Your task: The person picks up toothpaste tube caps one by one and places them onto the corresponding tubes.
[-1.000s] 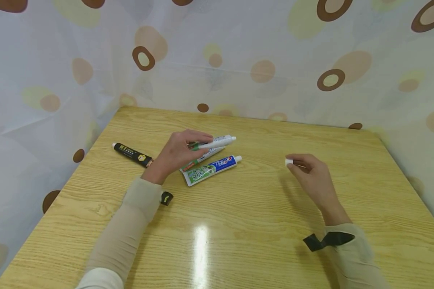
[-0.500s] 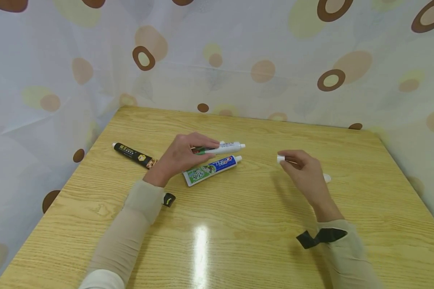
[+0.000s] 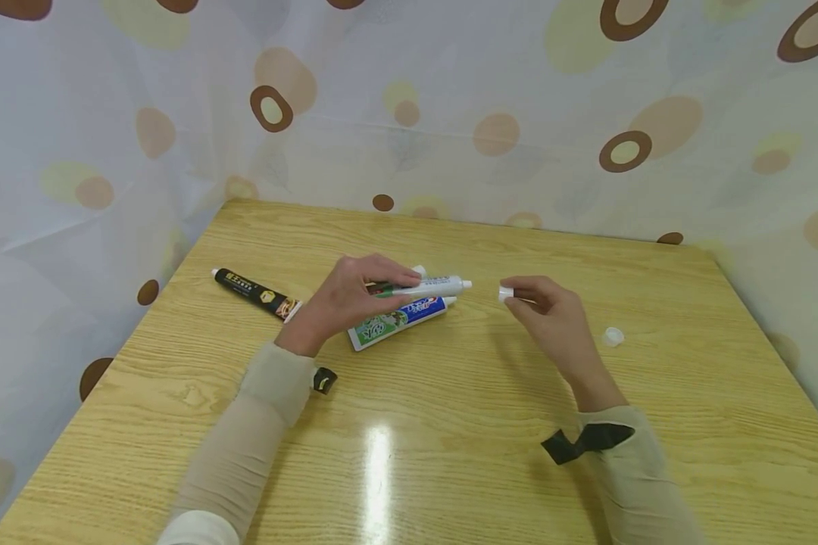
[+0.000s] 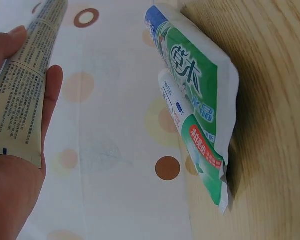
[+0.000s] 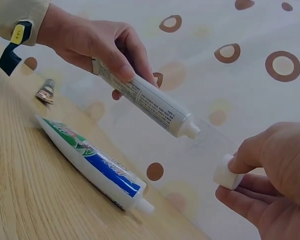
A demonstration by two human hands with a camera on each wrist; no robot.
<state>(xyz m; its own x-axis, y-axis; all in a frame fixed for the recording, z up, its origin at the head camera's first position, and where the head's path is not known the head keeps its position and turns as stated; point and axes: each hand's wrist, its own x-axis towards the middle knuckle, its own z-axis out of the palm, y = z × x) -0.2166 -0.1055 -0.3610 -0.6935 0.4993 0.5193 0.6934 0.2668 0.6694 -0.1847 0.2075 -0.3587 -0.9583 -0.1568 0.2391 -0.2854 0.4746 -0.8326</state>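
In the head view my left hand [image 3: 357, 297] grips a white-and-green toothpaste tube [image 3: 443, 286] above the table, its bare nozzle pointing right. The right wrist view shows the nozzle uncapped on this held tube [image 5: 147, 102]. My right hand [image 3: 552, 322] pinches a white cap [image 3: 507, 294] between thumb and fingers, a short gap away from the nozzle. Beneath the held tube lies a blue-and-green toothpaste tube [image 3: 398, 324], also uncapped. Beside that one, a second white-and-green tube [image 4: 190, 132] appears in the left wrist view; the head view mostly hides it.
A black toothpaste tube [image 3: 255, 293] lies at the left, partly behind my left hand. A loose white cap [image 3: 613, 337] rests on the wooden table [image 3: 450, 454] to the right of my right hand. A spotted white sheet [image 3: 450, 113] hangs behind the table.
My left hand has moved right and slightly down with its tube. My right hand has moved left with the cap, narrowing the gap and uncovering the loose cap on the table.
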